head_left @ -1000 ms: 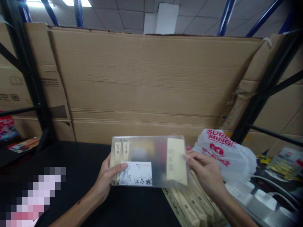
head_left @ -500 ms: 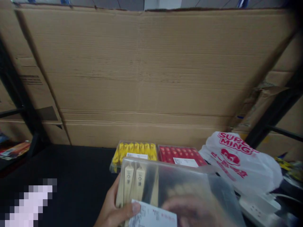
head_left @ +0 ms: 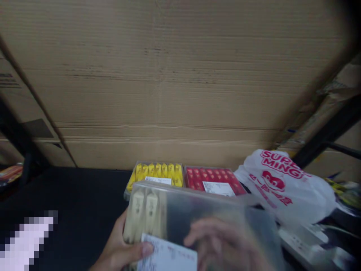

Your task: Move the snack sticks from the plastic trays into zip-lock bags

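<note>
Left hand (head_left: 121, 248): fingers grasping left end of clear box (head_left: 225, 210), thumb on its white label (head_left: 169, 254). Box held above near edge of black worktop (head_left: 70, 210), cream packets (head_left: 145, 210) at its left end. Right hand (head_left: 220, 241) seen through box; finger grip cannot be told. Yellow packets (head_left: 160, 171) behind.

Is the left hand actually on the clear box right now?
Touching. The head view shows the left hand holding the left end of the clear box, its thumb lying over the edge of the white label.
</note>
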`<state>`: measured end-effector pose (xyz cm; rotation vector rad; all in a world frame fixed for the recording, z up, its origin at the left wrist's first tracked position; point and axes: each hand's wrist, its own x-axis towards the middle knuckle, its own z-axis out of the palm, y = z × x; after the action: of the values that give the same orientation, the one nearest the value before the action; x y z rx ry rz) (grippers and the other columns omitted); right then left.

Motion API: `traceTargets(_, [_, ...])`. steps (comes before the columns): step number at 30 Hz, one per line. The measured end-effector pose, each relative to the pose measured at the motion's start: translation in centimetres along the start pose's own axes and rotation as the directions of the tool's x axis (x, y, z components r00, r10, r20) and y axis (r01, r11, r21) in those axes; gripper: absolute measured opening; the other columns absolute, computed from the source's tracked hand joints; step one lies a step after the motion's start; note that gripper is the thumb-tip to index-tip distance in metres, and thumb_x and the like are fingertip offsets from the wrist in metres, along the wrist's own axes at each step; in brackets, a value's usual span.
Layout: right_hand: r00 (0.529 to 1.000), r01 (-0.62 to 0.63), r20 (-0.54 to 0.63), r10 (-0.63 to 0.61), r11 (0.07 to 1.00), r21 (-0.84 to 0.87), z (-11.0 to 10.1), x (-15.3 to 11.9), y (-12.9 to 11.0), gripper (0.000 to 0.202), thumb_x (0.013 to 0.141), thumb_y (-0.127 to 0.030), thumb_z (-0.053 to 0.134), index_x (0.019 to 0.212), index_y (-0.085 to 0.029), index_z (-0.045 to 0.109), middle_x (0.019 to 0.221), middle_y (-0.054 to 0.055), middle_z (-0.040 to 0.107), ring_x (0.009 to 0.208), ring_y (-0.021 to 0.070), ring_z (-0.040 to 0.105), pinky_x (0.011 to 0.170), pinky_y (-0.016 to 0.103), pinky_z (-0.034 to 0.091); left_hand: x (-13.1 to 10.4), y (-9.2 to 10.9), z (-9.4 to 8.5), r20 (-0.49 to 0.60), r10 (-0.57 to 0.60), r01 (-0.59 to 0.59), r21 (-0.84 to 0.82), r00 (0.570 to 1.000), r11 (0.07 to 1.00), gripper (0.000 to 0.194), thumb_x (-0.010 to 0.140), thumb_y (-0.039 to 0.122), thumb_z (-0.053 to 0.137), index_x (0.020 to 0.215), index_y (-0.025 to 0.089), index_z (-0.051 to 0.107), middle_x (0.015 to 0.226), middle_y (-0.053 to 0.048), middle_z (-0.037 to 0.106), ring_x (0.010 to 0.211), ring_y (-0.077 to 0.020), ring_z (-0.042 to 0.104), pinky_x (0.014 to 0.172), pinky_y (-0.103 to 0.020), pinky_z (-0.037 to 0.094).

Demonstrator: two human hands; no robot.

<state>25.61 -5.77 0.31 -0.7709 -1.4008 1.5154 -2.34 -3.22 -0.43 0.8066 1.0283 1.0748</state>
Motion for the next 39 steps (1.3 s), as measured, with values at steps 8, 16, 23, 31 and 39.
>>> traceTargets(8, [0.941,-0.046,-0.195,-0.277,0.464,-0.885,-1.9,-0.3,-3.3,0.031,0.095,-0.041,0.061,0.073,-0.020,0.058,0.065,-0.001,0.055,0.061,0.0157,0.050,0.059,0.029,0.034,4.2,3.3,-2.4,-0.187,0.237,-0.253,-0.065,0.953,0.965,0.074,0.055,0.022,0.096,0.122,0.010,0.068,0.096,-0.011,0.080,0.075,-0.0247,0.076,0.068,-0.030,0.063])
traceTargets(16, [0.992,-0.084,-0.067,-0.107,-0.157,-0.984,1.1,0.4,-1.6,0.015,0.094,-0.029,0.058,0.091,-0.020,0.069,0.095,0.009,0.073,0.091,0.0283,0.069,0.076,0.036,0.043,4.8,2.7,-2.3,-0.172,0.343,-0.360,-0.077,0.923,0.930,0.072,0.058,0.020,0.096,0.122,0.008,0.067,0.109,-0.017,0.079,0.080,-0.0254,0.078,0.069,-0.031,0.064])
traceTargets(23, [0.952,0.001,0.055,-0.301,-0.176,-0.984,1.0,0.3,1.5,0.024,0.089,-0.021,0.059,0.110,-0.017,0.069,0.110,0.015,0.073,0.105,0.0345,0.067,0.087,0.043,0.049,4.5,1.8,-2.1,-0.140,0.349,-0.361,-0.070,0.927,0.930,0.067,0.059,0.022,0.096,0.118,0.010,0.067,0.106,-0.016,0.079,0.082,-0.0278,0.078,0.069,-0.032,0.063])
traceTargets(31, [0.925,0.083,-0.016,-0.379,0.243,-0.966,1.5,-0.4,0.5,0.021,0.090,-0.023,0.056,0.108,-0.023,0.066,0.092,0.005,0.069,0.080,0.0233,0.065,0.073,0.036,0.052,4.5,1.4,-2.2,-0.113,0.378,-0.387,-0.071,0.919,0.919,0.064,0.061,0.023,0.095,0.118,0.011,0.068,0.109,-0.016,0.078,0.087,-0.0297,0.078,0.072,-0.035,0.064])
traceTargets(39, [0.221,0.516,-0.680,-0.699,0.676,-0.526,-1.9,-0.6,-3.4,0.031,0.078,-0.028,0.080,0.103,-0.024,0.061,0.090,0.004,0.068,0.075,0.0187,0.067,0.064,0.030,0.055,4.3,1.3,-2.4,-0.042,0.395,-0.398,-0.087,0.917,0.913,0.073,0.063,0.025,0.094,0.129,0.014,0.065,0.111,-0.014,0.078,0.093,-0.0303,0.077,0.081,-0.039,0.063])
